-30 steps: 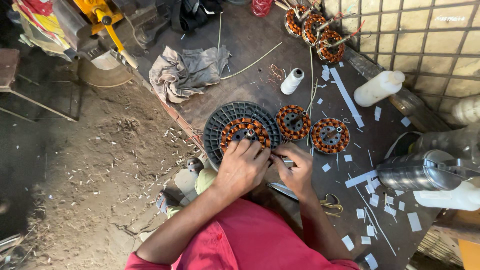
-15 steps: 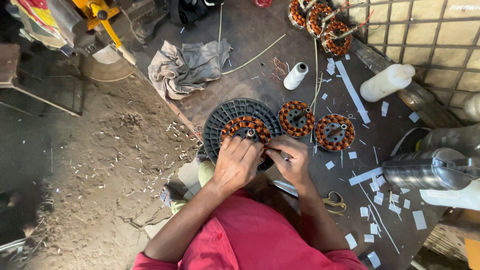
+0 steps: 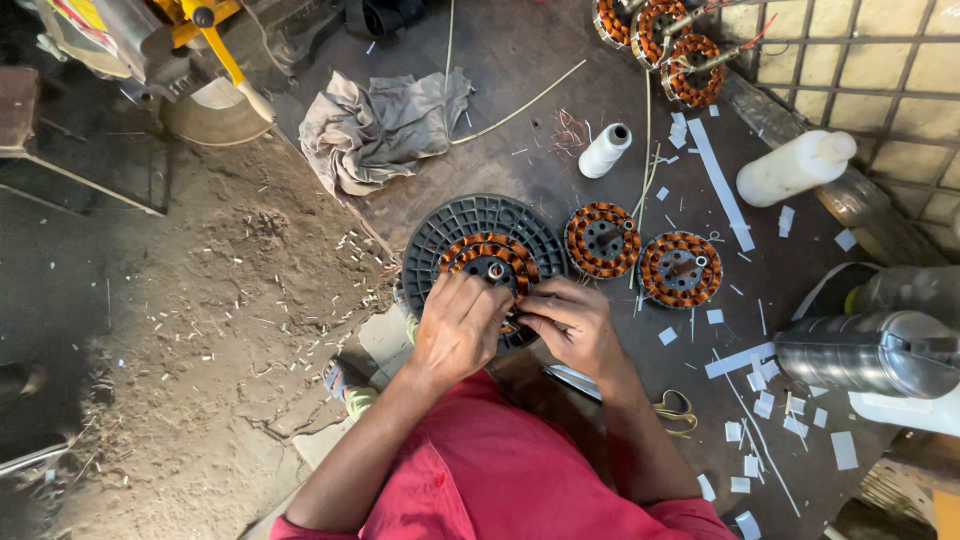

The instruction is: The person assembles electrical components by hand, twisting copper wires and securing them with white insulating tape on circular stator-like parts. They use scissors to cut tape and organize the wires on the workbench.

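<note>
Shifted little since the earlier frame: both hands stay on the same winding, the left hand slid slightly further over it. Left hand (image 3: 462, 325) curled, fingertips pressed onto the near edge of the copper-wound stator (image 3: 488, 262), no clear grip to be made out. Stator seated on a dark ribbed round plate (image 3: 445, 225), directly under and just beyond both hands. Right hand (image 3: 572, 322) closed in a pinch against the stator's near right edge, touching the left fingertips; whatever is pinched too small to tell. Beyond the left hand, a crumpled grey cloth (image 3: 375, 125) on the counter (image 3: 520, 160). Just right of the right hand, two more wound stators (image 3: 603, 240) (image 3: 681, 269) side by side. Further beyond, a white thread spool (image 3: 606, 150); far right, a white bottle (image 3: 795, 167) lying down, and a metal cylinder (image 3: 865, 352) near the right forearm.
</note>
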